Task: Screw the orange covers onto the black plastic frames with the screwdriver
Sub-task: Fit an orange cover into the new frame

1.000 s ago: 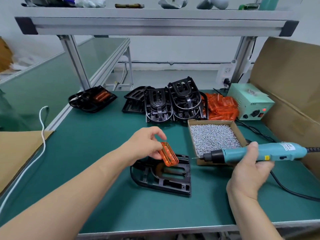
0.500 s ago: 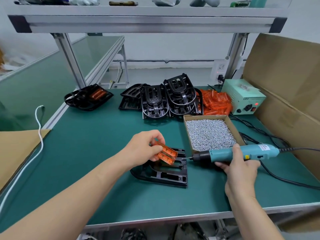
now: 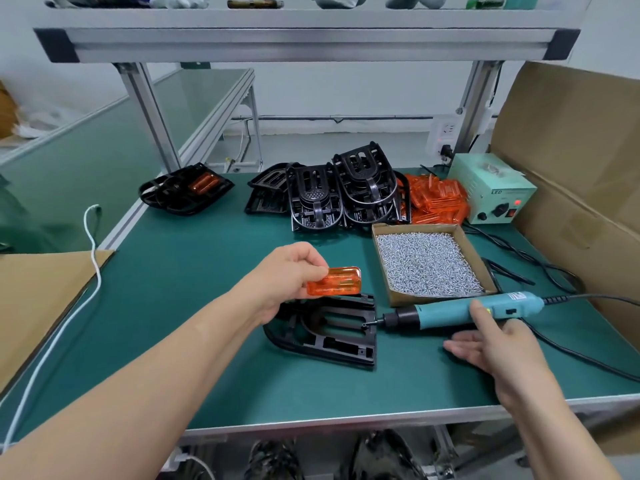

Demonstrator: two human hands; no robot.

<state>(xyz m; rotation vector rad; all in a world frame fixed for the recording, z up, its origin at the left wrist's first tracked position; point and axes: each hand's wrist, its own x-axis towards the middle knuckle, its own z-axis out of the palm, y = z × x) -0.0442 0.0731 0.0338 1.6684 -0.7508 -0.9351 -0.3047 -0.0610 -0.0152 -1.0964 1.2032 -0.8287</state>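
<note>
Placement is the step: my left hand (image 3: 287,275) pinches the orange cover (image 3: 334,281) just above the black frame (image 3: 329,337) near the front edge of the bench (image 3: 207,271), my right hand (image 3: 491,341) lies fingers straight, thumb on the screwdriver (image 3: 460,311), which I judge needs regripping once the cover seats.

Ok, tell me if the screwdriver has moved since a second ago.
Yes: screwdriver came nearer, off the screw box edge, tip now at the black frame.
</note>
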